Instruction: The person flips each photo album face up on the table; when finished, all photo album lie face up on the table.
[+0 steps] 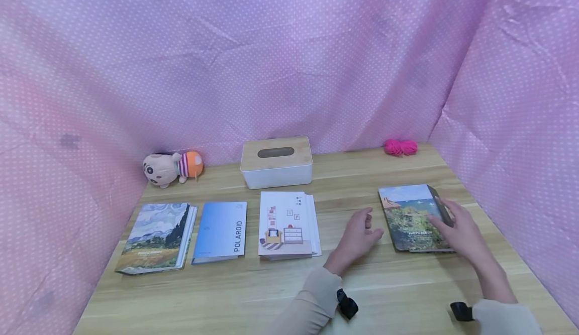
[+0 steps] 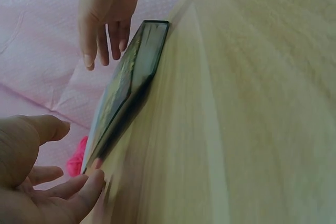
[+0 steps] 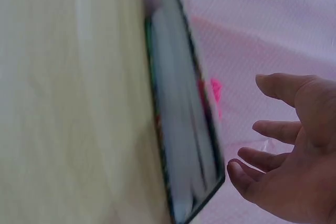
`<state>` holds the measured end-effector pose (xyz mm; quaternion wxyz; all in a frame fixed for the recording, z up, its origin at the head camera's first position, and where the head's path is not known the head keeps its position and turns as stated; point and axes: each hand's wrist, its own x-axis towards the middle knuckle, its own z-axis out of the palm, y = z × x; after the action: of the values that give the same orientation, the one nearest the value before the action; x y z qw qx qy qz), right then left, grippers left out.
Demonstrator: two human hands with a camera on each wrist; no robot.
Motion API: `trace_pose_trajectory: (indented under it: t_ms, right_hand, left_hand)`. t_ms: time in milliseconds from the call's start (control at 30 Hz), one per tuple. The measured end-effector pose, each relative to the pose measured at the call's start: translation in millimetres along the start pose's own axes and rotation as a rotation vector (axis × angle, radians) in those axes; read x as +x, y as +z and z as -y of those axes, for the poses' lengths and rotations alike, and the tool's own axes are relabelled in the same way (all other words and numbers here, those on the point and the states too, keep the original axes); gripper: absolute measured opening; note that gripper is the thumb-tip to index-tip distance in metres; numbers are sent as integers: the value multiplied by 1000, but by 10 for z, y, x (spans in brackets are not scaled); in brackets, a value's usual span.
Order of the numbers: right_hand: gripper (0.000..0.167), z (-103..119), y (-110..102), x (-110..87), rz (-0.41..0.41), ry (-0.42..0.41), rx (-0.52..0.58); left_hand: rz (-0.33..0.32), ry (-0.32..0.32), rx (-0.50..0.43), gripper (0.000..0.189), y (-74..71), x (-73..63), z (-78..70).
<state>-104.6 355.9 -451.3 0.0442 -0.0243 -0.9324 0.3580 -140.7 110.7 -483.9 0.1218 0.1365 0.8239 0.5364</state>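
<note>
A photo album (image 1: 411,224) with a painted seaside cover lies at the right of the table, and its dark cover edge and white pages (image 3: 181,114) show in the right wrist view. My right hand (image 1: 463,229) is over its right side, fingers loosely bent and apart. In the right wrist view this hand (image 3: 294,150) has a gap between its fingers and the album. To the album's left, my left hand (image 1: 359,237) hovers with relaxed fingers and holds nothing. The left wrist view shows that hand (image 2: 42,177) close to the album's near end (image 2: 147,51); whether a fingertip touches it I cannot tell.
Left of my hands lie a white illustrated album (image 1: 285,224), a blue POLAROID album (image 1: 220,229) and a landscape-covered album (image 1: 156,237). Behind them are a tissue box (image 1: 277,166) and a plush toy (image 1: 172,168). Pink yarn (image 1: 400,147) sits by the pink curtain (image 1: 289,64).
</note>
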Motion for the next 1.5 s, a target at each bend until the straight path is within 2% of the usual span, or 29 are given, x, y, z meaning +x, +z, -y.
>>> trace_pose_trajectory:
  t_ms: [167, 300, 433, 533, 867, 1033, 1100, 1300, 1400, 1500]
  right_hand:
    - [73, -151, -29, -16, 46, 7, -4]
    - [79, -224, -45, -19, 120, 58, 2]
    - [84, -262, -48, -11, 189, 115, 34]
    - [87, -281, -40, -14, 210, 142, 55]
    - [79, -328, -46, -39, 180, 125, 77]
    - [77, -318, -54, -50, 198, 166, 97]
    - [78, -305, -56, -51, 217, 191, 127]
    - [81, -245, -89, -68, 228, 255, 229]
    - [79, -187, -112, -81, 204, 249, 255]
    - [77, -124, -126, -83, 183, 207, 267]
  left_hand:
    - [12, -17, 50, 63, 130, 26, -56]
    - [18, -20, 102, 63, 216, 56, -94]
    - [14, -24, 101, 62, 276, 102, -100]
    - [4, -22, 90, 61, 319, 141, -86]
    - [-12, 9, 105, 46, 424, 200, -67]
    - [4, -8, 110, 53, 427, 179, -82]
    - [14, -12, 117, 60, 422, 173, -88]
    - [36, 6, 168, 61, 386, 173, -89]
    - [35, 3, 176, 60, 374, 174, -84]
    - [33, -7, 190, 60, 362, 184, -75]
